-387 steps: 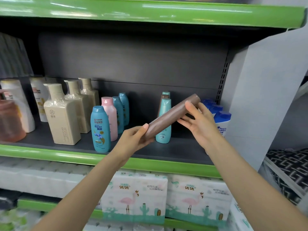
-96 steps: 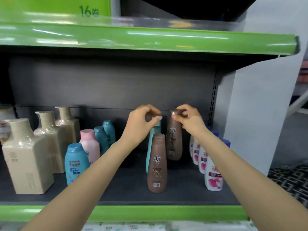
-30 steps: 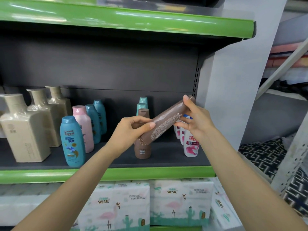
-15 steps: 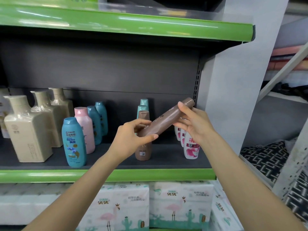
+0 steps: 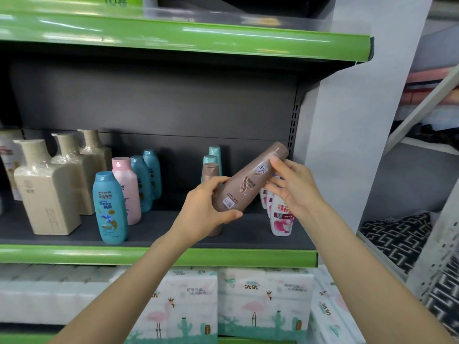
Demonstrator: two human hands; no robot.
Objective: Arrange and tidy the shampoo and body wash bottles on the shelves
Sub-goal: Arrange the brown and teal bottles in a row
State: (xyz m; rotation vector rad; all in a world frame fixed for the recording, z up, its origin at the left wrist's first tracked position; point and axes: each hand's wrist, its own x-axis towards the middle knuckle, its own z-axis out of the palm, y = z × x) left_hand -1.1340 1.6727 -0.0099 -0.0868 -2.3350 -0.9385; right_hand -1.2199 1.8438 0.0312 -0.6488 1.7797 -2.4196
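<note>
Both hands hold one brown bottle (image 5: pixel 248 181) — tilted, up in the air, in front of the shelf (image 5: pixel 159 254); the left hand (image 5: pixel 208 209) grips its bottom end. The right hand (image 5: pixel 291 184) holds its top with curled fingers — blue bottles (image 5: pixel 109 207) stand to the left.

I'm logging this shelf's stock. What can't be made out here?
Head view only:
- Standing brown bottle: label hidden by left hand and the held brown bottle.
- White bottles: row count hidden by right hand.
- Leftmost bottle: cut by frame edge.
</note>
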